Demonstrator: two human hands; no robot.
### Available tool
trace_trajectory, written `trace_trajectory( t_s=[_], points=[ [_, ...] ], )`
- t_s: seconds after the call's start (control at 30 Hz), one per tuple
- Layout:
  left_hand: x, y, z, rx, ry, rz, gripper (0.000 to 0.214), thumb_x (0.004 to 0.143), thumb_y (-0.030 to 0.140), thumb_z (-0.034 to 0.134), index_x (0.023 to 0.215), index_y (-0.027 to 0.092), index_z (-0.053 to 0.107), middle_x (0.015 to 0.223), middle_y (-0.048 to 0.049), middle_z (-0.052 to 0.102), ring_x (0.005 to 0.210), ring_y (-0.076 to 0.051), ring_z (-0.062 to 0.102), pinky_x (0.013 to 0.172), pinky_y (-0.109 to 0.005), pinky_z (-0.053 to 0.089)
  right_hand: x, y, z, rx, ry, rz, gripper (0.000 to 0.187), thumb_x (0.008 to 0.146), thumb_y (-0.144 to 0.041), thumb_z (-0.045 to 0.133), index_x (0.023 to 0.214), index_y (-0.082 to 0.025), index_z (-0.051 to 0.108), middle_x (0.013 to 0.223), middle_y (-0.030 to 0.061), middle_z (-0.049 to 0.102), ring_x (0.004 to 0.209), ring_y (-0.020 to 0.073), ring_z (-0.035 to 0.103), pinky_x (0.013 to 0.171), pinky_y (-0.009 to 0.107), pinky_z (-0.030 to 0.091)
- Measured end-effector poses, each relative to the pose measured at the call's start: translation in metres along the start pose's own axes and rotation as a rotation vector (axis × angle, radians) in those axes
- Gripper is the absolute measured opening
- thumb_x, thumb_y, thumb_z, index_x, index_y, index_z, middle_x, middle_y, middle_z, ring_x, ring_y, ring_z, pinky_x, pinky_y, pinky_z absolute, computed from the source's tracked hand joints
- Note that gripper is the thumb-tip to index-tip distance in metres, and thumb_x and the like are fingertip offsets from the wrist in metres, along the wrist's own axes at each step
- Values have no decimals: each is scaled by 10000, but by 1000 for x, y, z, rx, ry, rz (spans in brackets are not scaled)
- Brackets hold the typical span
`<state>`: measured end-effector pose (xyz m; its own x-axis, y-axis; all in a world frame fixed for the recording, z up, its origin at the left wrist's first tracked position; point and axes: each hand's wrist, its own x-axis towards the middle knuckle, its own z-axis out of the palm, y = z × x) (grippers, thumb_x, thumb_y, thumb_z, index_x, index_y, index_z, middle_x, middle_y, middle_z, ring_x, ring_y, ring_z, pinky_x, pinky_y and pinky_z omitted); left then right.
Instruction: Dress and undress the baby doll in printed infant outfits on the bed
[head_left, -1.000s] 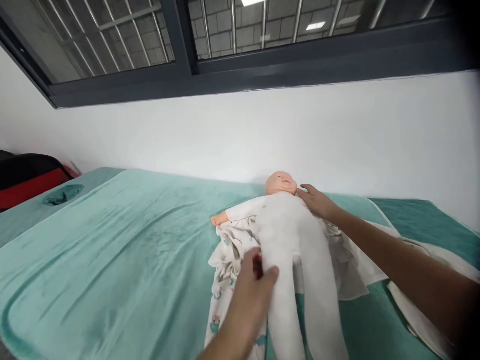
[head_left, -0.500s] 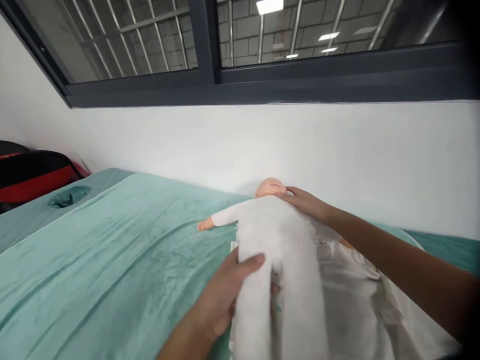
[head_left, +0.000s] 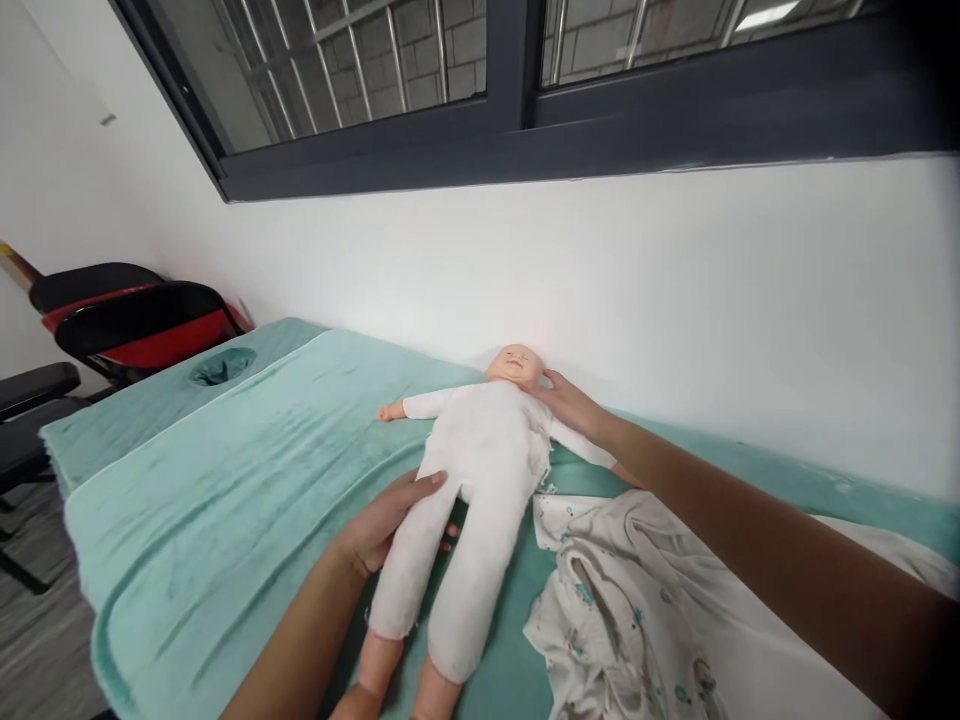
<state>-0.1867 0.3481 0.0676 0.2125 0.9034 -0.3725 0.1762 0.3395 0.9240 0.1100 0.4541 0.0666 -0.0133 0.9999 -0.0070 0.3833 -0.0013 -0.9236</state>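
A baby doll point(head_left: 484, 440) with a white cloth body and plastic head, hands and feet lies face up on a green bed cover, its head close to the wall. My left hand point(head_left: 397, 515) is wrapped round the doll's thigh on the left, thumb on top and fingertips showing between the legs. At the doll's neck and shoulder, my right hand point(head_left: 566, 400) is closed, with part of its fingers hidden behind the head. Beside the doll on the right lies a crumpled white printed baby garment point(head_left: 622, 600).
The green bed cover point(head_left: 247, 480) spreads to the left, with a face hole point(head_left: 223, 367) near its far end. Black and red folding chairs point(head_left: 150, 320) stand beyond it. A white wall point(head_left: 675, 300) and a dark window frame point(head_left: 517, 130) bound the far side.
The doll now rests lower and flatter on the bed, its legs and feet in view. The garment beside it shows clear of the doll. My view has shifted, bringing in more chairs and floor at left.
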Motion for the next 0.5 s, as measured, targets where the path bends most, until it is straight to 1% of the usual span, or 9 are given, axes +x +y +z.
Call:
trace_trajectory(
  t_s=[0.1, 0.17, 0.2, 0.27, 0.3, 0.37, 0.4, 0.43, 0.5],
  points=[
    [-21, 9, 10, 318, 331, 201, 486, 765, 505, 675, 1139, 194, 669, 1076, -141, 725, 975, -352, 683, 861, -519, 556, -26, 37, -38, -157, 13, 134, 539, 931, -619, 405, 1183, -191, 614, 1164, 123, 708, 1037, 271, 669, 912, 373, 505],
    [-48, 10, 31, 488, 547, 362, 409, 813, 455, 628, 1137, 208, 668, 1117, -102, 713, 1045, -320, 657, 941, -492, 517, -56, 67, -70, -273, 73, 131, 461, 941, -584, 383, 928, -205, 644, 983, 101, 732, 889, 242, 674, 804, 336, 508],
    [-63, 8, 46, 520, 598, 443, 346, 858, 434, 578, 1104, 211, 678, 1099, -86, 715, 1056, -298, 650, 950, -466, 509, -74, 81, -86, -334, 131, 125, 456, 936, -593, 383, 829, -219, 622, 929, 87, 728, 845, 235, 662, 760, 329, 498],
    [-91, -6, 82, 513, 398, 484, 293, 919, 417, 511, 1067, 251, 702, 1032, -50, 723, 940, -237, 668, 863, -379, 530, -110, 104, -114, -506, 176, 123, 507, 932, -635, 345, 716, -238, 574, 782, 67, 698, 732, 237, 625, 686, 343, 459],
    [-102, -16, 102, 527, 268, 488, 296, 895, 427, 559, 1093, 260, 703, 1038, -53, 721, 916, -233, 669, 836, -363, 532, -126, 112, -124, -583, 156, 117, 522, 932, -643, 332, 691, -238, 557, 733, 60, 678, 699, 240, 607, 664, 347, 437],
    [-113, -38, 140, 642, 63, 487, 626, 680, 451, 793, 1247, 231, 644, 1195, -111, 680, 1034, -306, 642, 891, -410, 513, -155, 117, -138, -685, 60, 117, 503, 912, -646, 373, 700, -238, 574, 724, 54, 671, 696, 249, 601, 667, 349, 420],
    [-116, -48, 155, 725, 64, 473, 739, 567, 414, 861, 1237, 192, 643, 1223, -150, 659, 1089, -360, 608, 914, -455, 496, -167, 114, -142, -714, 2, 116, 468, 891, -642, 422, 731, -239, 599, 751, 54, 680, 714, 257, 606, 674, 350, 420],
    [-117, -57, 168, 795, 84, 460, 713, 560, 339, 861, 1219, 175, 643, 1230, -167, 645, 1115, -381, 585, 928, -482, 479, -178, 109, -142, -729, -52, 109, 421, 864, -625, 481, 768, -241, 624, 788, 55, 692, 737, 265, 613, 684, 353, 424],
    [-119, -65, 185, 838, 31, 517, 485, 664, 166, 742, 1141, 189, 655, 1180, -133, 655, 1092, -336, 588, 917, -453, 475, -199, 88, -136, -720, -122, 73, 327, 820, -557, 569, 838, -244, 660, 866, 55, 708, 789, 280, 623, 709, 360, 437]
  ],
)
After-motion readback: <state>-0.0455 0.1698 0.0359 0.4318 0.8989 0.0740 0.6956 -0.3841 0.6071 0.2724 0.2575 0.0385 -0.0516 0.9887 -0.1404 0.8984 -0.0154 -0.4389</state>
